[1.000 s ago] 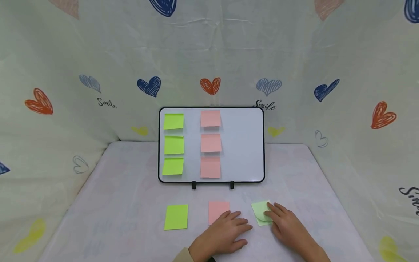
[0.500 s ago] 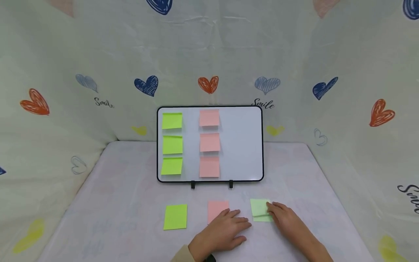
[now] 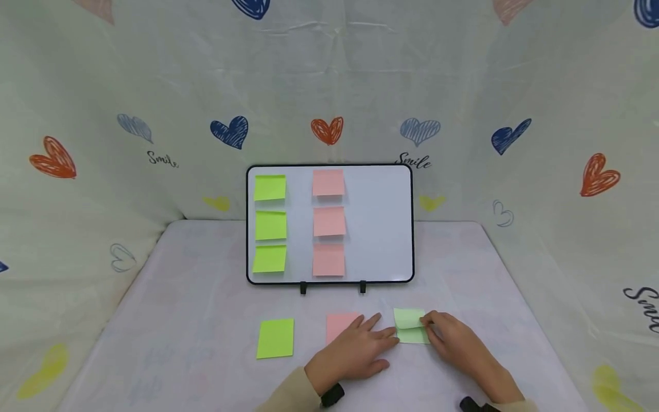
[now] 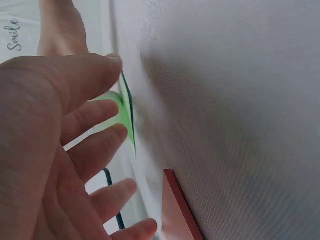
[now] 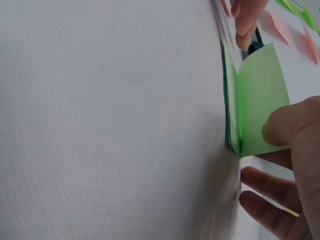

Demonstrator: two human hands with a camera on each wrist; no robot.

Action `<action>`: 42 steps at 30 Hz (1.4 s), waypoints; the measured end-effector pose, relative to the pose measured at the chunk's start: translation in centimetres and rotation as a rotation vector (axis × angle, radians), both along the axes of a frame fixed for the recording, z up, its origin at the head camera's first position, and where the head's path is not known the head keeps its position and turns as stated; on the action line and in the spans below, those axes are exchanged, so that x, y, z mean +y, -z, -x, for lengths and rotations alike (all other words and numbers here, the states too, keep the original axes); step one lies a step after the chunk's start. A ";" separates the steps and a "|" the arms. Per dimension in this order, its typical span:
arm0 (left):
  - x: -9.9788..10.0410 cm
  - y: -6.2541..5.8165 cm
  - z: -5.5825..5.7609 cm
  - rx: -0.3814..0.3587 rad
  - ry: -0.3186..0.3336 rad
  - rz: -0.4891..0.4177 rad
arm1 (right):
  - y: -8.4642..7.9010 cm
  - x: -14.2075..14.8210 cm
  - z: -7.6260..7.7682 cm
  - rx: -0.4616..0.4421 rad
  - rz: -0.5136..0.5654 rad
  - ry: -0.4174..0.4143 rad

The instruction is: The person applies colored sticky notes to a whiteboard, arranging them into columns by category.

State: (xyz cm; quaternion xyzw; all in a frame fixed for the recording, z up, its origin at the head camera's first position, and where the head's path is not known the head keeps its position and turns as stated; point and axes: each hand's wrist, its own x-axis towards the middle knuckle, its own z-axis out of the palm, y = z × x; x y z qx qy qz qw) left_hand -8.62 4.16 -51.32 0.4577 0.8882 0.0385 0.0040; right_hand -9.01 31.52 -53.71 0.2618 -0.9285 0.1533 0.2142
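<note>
My right hand pinches the top sheet of a pale green sticky note pad by its right side. That sheet is lifted and bent back, still joined to the pad along one edge, as the right wrist view shows. Spread and relaxed, my left hand has fingertips right at the pad's left edge and grips nothing. It partly covers a pink sticky note pad in the head view. Further left lies a bright green sticky note pad.
Behind the pads stands a black-framed whiteboard on small black feet. A column of bright green notes and one of pink notes are stuck on it. Heart-printed cloth hangs around the white table.
The pale green sheet has been peeled up further and folded toward the far side. My right hand has moved slightly away from me with it; my left hand has shifted to the pad's edge.
</note>
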 end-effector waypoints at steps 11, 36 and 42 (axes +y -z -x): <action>0.7 0.2 0.4 -0.068 -0.026 0.062 | -0.1 0.0 0.5 -0.063 0.032 -0.024; 1.5 0.4 0.1 -0.042 -0.059 0.082 | -1.2 -0.4 3.2 -0.159 0.057 0.079; 1.7 0.4 0.2 -0.030 -0.044 0.067 | -1.4 -0.4 4.4 -0.240 0.042 0.117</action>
